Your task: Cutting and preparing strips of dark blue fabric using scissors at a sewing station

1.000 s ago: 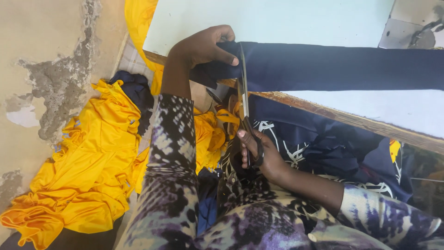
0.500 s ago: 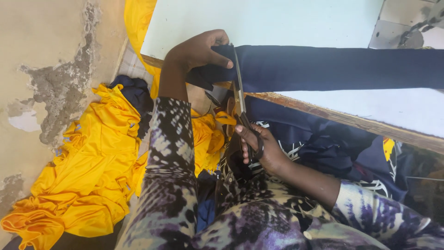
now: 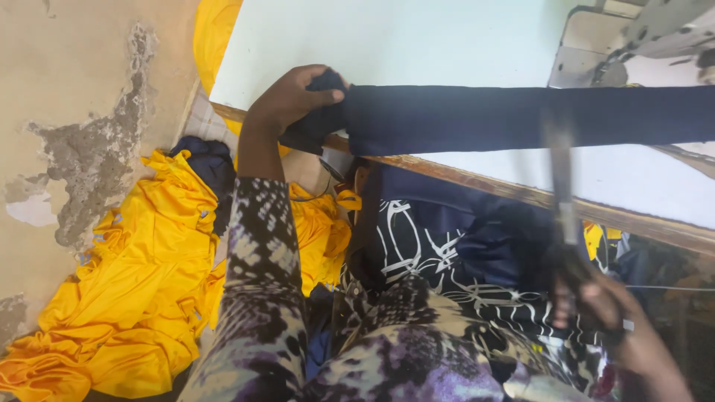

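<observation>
Head view, left hand [image 3: 287, 100] fingers pinching navy fabric strip [image 3: 521, 117] on table [image 3: 387, 45], right hand [image 3: 611, 309] fingers gripping blurred scissors [image 3: 562, 186]

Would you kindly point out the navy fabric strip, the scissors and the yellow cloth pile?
navy fabric strip [image 3: 521, 119], head view, middle of the strip.
scissors [image 3: 560, 171], head view, blurred blade.
yellow cloth pile [image 3: 149, 290], head view, centre folds.

One camera only, worn on the head, looking steeply down over the person's own patterned sleeves. The pale table [image 3: 417, 45] fills the far side, its wooden edge running across and dropping toward the right. Yellow cloth [image 3: 141, 290] lies on the floor, near left. The view sits close: the left hand [image 3: 290, 100] is sharp at the table edge, the right hand [image 3: 618, 313] blurred, near right corner.
</observation>
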